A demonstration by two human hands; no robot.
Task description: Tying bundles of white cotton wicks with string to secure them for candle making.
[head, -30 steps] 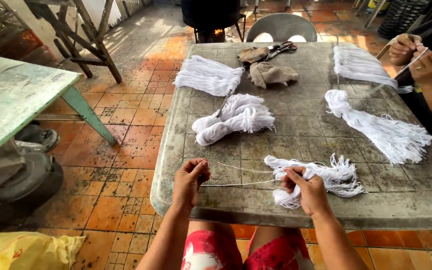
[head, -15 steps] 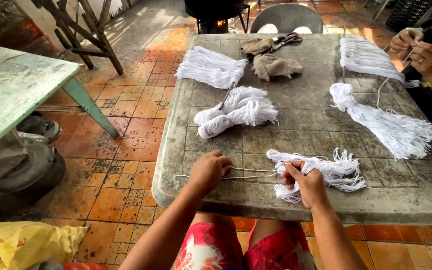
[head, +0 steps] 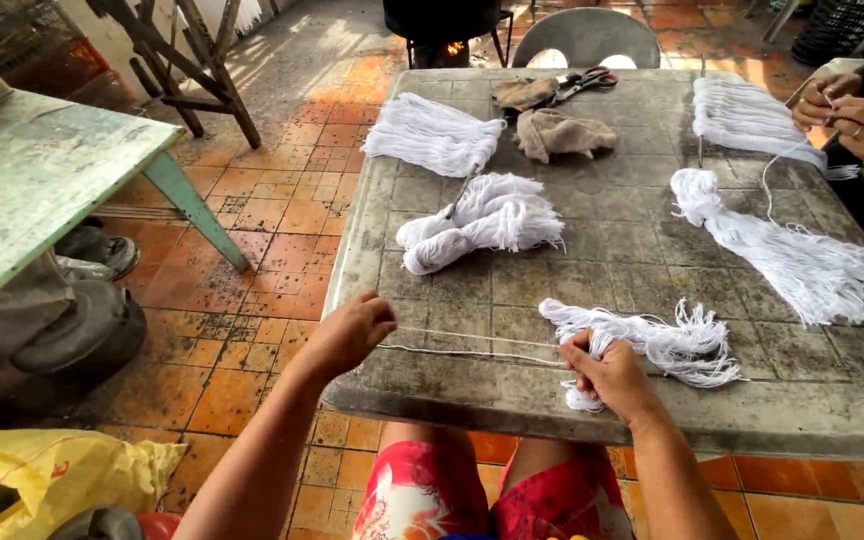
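My right hand (head: pixel 607 375) pinches the near end of a small bundle of white string (head: pixel 657 340) lying at the front of the grey table (head: pixel 612 270). My left hand (head: pixel 352 330) is at the table's left edge, closed on a white strand (head: pixel 472 345) pulled taut between both hands. The strand runs doubled across the tabletop from the bundle to my left fingers.
More white string bundles lie mid-table (head: pixel 482 220), at the far left (head: pixel 432 135) and on the right (head: pixel 792 250). Brown cloths (head: pixel 557 130) and scissors (head: pixel 582 80) sit at the far edge. Another person's hands (head: pixel 857 115) work string at the right. A green table (head: pixel 32 190) stands to the left.
My left hand has moved further left, past the table's edge, drawing the strand longer. My right hand has stayed on the bundle. The other person's hands have shifted slightly.
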